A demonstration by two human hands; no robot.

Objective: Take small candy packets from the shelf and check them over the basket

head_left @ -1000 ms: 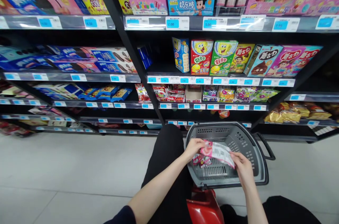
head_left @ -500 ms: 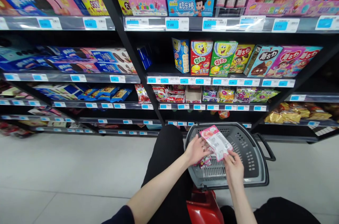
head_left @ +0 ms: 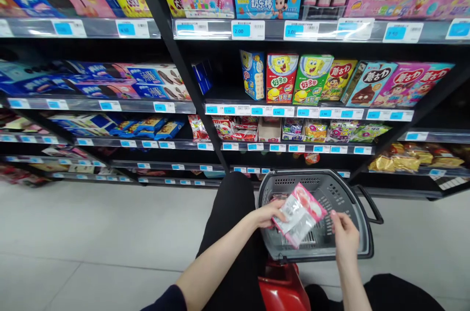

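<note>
A pink and white candy packet [head_left: 300, 215] is tilted over the grey shopping basket [head_left: 362, 255], its printed back with a barcode facing up. My left hand [head_left: 270, 214] is closed on the packet's left edge, thumb on top and fingers beneath. My right hand [head_left: 345, 235] is just off the packet's right corner, fingers loosely bent and holding nothing. Another small packet lies in the basket's left part, mostly hidden under my left hand and the held packet.
Shelves ahead hold cartoon snack boxes [head_left: 282, 79], bagged candies [head_left: 316, 131] and cookie packs [head_left: 157, 76]. The basket's black handle [head_left: 370, 204] sticks out to the right. My knee [head_left: 235, 193] is left of the basket, and a red object [head_left: 282, 289] is below it.
The packet has turned, its pink end swinging from upper left to upper right. My left hand has taken hold of it; my right hand has let go and moved right.
</note>
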